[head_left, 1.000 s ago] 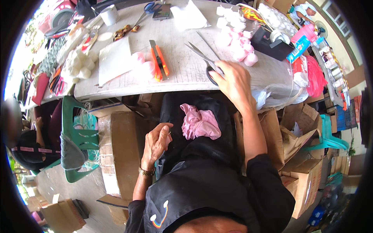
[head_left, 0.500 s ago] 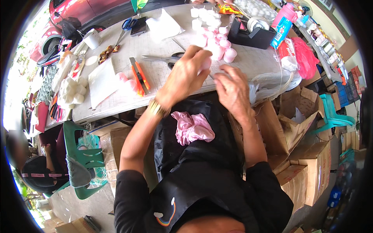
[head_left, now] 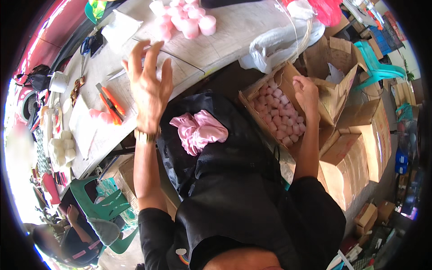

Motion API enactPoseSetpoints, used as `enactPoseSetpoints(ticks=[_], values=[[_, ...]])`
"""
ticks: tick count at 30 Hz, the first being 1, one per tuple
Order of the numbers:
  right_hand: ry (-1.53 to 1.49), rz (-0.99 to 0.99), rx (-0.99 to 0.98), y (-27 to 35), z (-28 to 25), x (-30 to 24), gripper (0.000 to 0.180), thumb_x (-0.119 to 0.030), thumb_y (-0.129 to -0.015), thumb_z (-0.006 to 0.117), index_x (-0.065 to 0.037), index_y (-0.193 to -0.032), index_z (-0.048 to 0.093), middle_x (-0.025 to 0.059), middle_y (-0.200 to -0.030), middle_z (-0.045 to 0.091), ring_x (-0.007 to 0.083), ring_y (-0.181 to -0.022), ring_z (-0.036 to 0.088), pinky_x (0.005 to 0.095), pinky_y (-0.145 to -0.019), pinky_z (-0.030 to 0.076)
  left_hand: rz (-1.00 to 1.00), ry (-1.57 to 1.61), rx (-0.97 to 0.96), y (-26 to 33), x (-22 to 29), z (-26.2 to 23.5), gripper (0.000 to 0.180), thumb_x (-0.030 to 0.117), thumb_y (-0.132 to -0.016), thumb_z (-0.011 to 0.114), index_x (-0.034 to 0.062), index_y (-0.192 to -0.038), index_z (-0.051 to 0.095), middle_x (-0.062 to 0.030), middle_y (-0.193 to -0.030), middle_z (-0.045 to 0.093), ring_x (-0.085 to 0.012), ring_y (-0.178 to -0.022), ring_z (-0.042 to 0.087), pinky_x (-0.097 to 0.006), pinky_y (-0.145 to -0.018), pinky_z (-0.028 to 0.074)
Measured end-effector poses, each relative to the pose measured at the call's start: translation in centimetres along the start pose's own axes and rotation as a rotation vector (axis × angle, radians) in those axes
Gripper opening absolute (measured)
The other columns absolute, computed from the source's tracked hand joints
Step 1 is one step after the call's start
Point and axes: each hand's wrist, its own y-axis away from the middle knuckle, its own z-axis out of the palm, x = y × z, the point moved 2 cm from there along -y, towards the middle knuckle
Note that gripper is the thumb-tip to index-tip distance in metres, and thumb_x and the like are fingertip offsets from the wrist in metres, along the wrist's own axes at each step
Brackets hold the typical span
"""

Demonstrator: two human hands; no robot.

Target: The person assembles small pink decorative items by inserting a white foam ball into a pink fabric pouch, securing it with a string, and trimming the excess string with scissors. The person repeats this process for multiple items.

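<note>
Premises appear to be an informal craft or packing workshop: a worn table [head_left: 234,36] carrying scissors [head_left: 85,47] and cutters [head_left: 110,102], cardboard cartons [head_left: 355,166] stacked alongside, one open box [head_left: 258,96] filled with pink rolls [head_left: 281,117].

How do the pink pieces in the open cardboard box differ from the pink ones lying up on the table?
The pink pieces in the cardboard box are many, packed tightly in rows; the pink pieces on the table are fewer, in a loose cluster. The boxed ones sit low beside the person's lap, by the right hand; the table ones lie beyond the raised, open left hand. Both look like small, pale pink, rounded pieces.
</note>
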Motion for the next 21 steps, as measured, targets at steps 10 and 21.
enactPoseSetpoints(ticks=[10, 21], values=[[0.254, 0.035, -0.686, 6.6, 18.3, 15.5, 0.027, -0.02, -0.082, 0.062, -0.005, -0.104, 0.066, 0.0156, -0.1, 0.066, 0.0351, -0.086, 0.063, 0.0432, -0.08, 0.05, -0.321, 0.168, -0.308, 15.8, 4.1, -4.0, 0.035, -0.006, -0.072, 0.063, 0.0067, -0.105, 0.067, -0.0132, -0.11, 0.06, -0.0314, -0.105, 0.06, -0.051, -0.106, 0.039], [0.416, 0.141, -0.674, 8.1, 19.2, 17.0, 0.028, -0.022, -0.084, 0.061, -0.006, -0.106, 0.064, 0.0139, -0.101, 0.065, 0.0321, -0.088, 0.062, 0.0417, -0.081, 0.05, -0.674, 0.033, -0.523, 21.6, 2.6, -1.5, 0.027, 0.029, -0.087, 0.065, 0.0079, -0.104, 0.063, -0.0102, -0.093, 0.062, -0.0309, -0.089, 0.062, -0.06, -0.104, 0.031]])
